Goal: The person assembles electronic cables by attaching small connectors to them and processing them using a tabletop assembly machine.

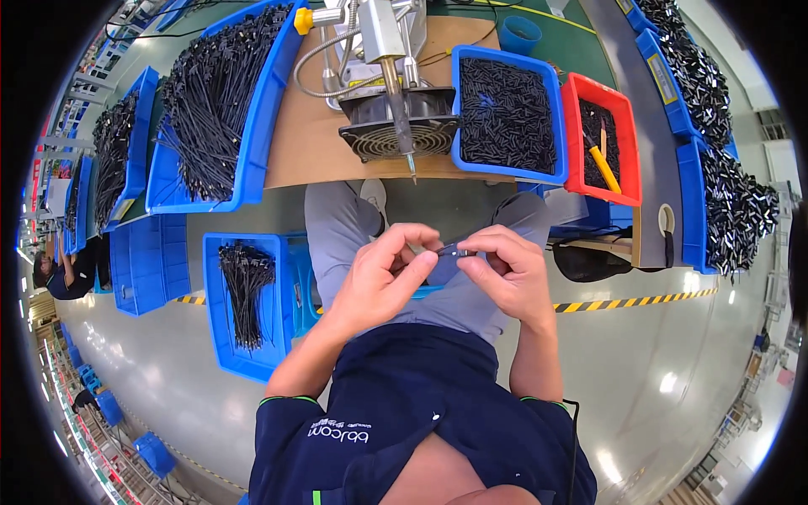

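Over my lap, a short dark cable end (448, 251) with a small light, metallic-looking bit bridges my two hands. My left hand (389, 271) is closed, pinching one side of it between thumb and fingers. The fingertips of my right hand (510, 273) pinch its other side. Most of the piece is hidden by my fingers, so its exact shape cannot be made out. Beyond my hands, at the bench edge, a heating tool with a thin pointed metal tip (411, 166) hangs down in front of a black fan (396, 139).
Blue bins of black cables stand at left (252, 126) and beside my left knee (220, 337). On the bench are a blue bin of small black sleeves (459, 109) and a red bin (631, 160) with a yellow-handled tool (604, 168). More blue bins (692, 202) stand right.
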Available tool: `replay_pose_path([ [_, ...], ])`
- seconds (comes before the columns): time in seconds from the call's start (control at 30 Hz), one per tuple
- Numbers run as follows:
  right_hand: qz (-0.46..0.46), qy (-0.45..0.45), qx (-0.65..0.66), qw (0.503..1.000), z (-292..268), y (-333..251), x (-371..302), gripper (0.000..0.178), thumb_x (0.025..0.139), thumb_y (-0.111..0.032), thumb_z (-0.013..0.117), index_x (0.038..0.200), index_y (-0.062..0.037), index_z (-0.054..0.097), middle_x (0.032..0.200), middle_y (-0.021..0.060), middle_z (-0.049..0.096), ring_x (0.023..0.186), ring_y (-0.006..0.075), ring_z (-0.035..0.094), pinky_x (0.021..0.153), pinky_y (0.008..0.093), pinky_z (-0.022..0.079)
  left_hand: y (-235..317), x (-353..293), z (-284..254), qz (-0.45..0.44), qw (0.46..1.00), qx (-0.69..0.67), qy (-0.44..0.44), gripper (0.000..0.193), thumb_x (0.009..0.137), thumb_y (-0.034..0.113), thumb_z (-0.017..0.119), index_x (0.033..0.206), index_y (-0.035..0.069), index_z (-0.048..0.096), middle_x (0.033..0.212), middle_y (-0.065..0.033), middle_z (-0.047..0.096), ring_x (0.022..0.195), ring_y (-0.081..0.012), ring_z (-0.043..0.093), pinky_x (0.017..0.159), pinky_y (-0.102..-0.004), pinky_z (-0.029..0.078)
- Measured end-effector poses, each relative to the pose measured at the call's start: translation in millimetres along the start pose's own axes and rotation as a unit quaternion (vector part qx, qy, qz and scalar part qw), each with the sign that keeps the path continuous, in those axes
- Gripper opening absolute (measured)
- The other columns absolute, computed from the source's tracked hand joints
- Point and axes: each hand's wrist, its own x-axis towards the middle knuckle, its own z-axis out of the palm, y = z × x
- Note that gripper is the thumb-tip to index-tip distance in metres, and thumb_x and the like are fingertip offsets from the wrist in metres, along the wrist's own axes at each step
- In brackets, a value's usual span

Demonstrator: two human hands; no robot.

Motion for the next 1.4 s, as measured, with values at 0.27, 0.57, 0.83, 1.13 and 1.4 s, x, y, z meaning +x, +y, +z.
replay_pose_path([
  [0.27, 0.067, 0.043, 0.085, 0.993, 21.4, 11.2, -7.4, 0.016, 0.094, 0.003, 0.075, 0.109, 0.0048, 0.073, 0.098, 0.0028, 0.069, 0.072, 0.0020, 0.053, 0.061, 0.0184, 0.040, 2.0, 4.7, 2.3, 0.122, 0.982, 0.126, 0.062, 0.021, 0.090, 0.006, 0.080, 0.109, 0.003, 0.073, 0.091, -0.0063, 0.070, 0.060, -0.0090, 0.053, 0.054, -0.0263, 0.042],
  [0.57, 0.047, 0.098, 0.140, 0.984, 39.5, 18.6, -6.4, 0.018, 0.092, 0.003, 0.076, 0.110, 0.0011, 0.075, 0.098, 0.0001, 0.069, 0.063, -0.0011, 0.040, 0.054, 0.0187, 0.030, 3.6, 6.6, 1.0, 0.052, 0.993, 0.080, 0.062, 0.012, 0.091, 0.010, 0.078, 0.096, 0.002, 0.071, 0.085, -0.0044, 0.069, 0.059, -0.0089, 0.048, 0.051, -0.0273, 0.037],
  [0.83, 0.031, 0.100, 0.115, 0.988, 42.7, 18.2, -6.6, 0.020, 0.091, 0.002, 0.077, 0.111, 0.0004, 0.076, 0.100, 0.0007, 0.069, 0.063, -0.0008, 0.040, 0.054, 0.0190, 0.030, -3.4, 5.5, 2.4, -0.039, 0.998, -0.012, 0.039, 0.012, 0.091, 0.009, 0.074, 0.093, 0.000, 0.066, 0.070, 0.0011, 0.059, 0.056, -0.0024, 0.038, 0.051, -0.0251, 0.032],
  [1.13, 0.058, 0.094, 0.166, 0.980, 47.0, 11.6, -9.7, 0.023, 0.098, 0.001, 0.071, 0.120, 0.0034, 0.070, 0.104, 0.0057, 0.072, 0.074, 0.0014, 0.055, 0.063, 0.0183, 0.044, -7.5, 6.8, 2.3, -0.042, 0.994, -0.093, 0.043, 0.007, 0.091, 0.005, 0.071, 0.094, 0.001, 0.066, 0.069, 0.0062, 0.057, 0.059, 0.0000, 0.037, 0.053, -0.0236, 0.034],
  [1.4, 0.032, 0.116, 0.110, 0.987, 38.3, 1.7, -7.6, 0.013, 0.105, -0.003, 0.062, 0.116, 0.0027, 0.063, 0.091, 0.0075, 0.073, 0.078, 0.0071, 0.063, 0.067, 0.0220, 0.051, 7.6, 9.2, -9.8, 0.004, 0.997, 0.006, 0.075, 0.008, 0.089, 0.005, 0.072, 0.091, 0.001, 0.065, 0.068, 0.0023, 0.062, 0.054, -0.0015, 0.041, 0.049, -0.0251, 0.034],
])
